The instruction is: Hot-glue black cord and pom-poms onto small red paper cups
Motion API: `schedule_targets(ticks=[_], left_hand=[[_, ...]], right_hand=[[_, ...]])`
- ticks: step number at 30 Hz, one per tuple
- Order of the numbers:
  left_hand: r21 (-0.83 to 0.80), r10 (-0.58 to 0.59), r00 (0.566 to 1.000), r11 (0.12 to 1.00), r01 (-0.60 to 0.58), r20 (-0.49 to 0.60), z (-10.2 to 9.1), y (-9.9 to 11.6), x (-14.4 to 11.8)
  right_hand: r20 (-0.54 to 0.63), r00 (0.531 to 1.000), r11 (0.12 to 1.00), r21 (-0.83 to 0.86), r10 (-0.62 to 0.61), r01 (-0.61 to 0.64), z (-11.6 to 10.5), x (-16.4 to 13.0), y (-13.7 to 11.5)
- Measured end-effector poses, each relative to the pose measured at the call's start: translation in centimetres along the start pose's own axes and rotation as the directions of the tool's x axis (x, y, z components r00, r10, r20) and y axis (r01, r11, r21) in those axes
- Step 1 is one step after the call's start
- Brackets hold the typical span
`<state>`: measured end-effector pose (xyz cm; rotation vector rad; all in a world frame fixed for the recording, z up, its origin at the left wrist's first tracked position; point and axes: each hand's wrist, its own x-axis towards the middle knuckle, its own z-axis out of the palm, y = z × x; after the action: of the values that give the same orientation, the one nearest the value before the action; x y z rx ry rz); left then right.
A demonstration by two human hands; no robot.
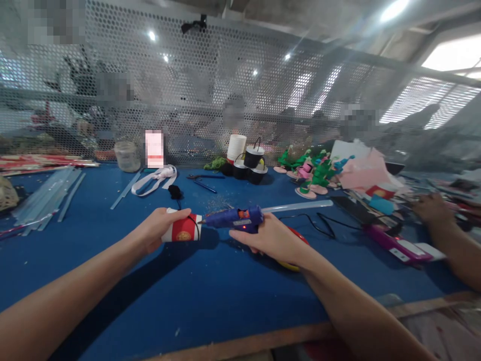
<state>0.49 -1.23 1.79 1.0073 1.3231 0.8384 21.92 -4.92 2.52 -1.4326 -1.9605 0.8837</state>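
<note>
The left hand wrapped its fingers round a red-and-white paper cup lying sideways above the blue table. Just right, the right hand gripped a blue glue gun — nozzle touching the cup's rim. Far behind stood 3 black-and-white cups.

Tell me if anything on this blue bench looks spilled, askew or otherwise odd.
Small pale specks lie scattered on the blue table just beyond the glue gun, like crumbs or spilled bits. Clear glue sticks lie fanned loosely at far left, not stacked. Nothing looks broken.
</note>
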Motion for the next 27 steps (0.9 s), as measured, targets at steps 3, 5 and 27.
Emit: schedule_targets(ticks=[3, 5, 27], left_hand=[[-0.006, -0.01, 1.0, 1.0, 0.01, 0.014, 0.1, 0.3, -0.3], [-0.016, -0.016, 0.999, 1.0, 0.016, 0.029, 0.2, 0.5, -0.5], [-0.131, -0.082, 0.99, 0.987, 0.096, 0.114, -0.9, 0.4, 0.1]], right_hand=[[0.065, 0.998, 0.995, 0.097, 0.005, -0.011, -0.5, 0.1, 0.3], [0.088, 0.996, 0.99, 0.142, -0.013, 0.0, -0.7, 0.2, 0.5], [0.118, 0.993, 0.991, 0.137, -0.001, -0.016, -0.6, -0.1, -0.3]])
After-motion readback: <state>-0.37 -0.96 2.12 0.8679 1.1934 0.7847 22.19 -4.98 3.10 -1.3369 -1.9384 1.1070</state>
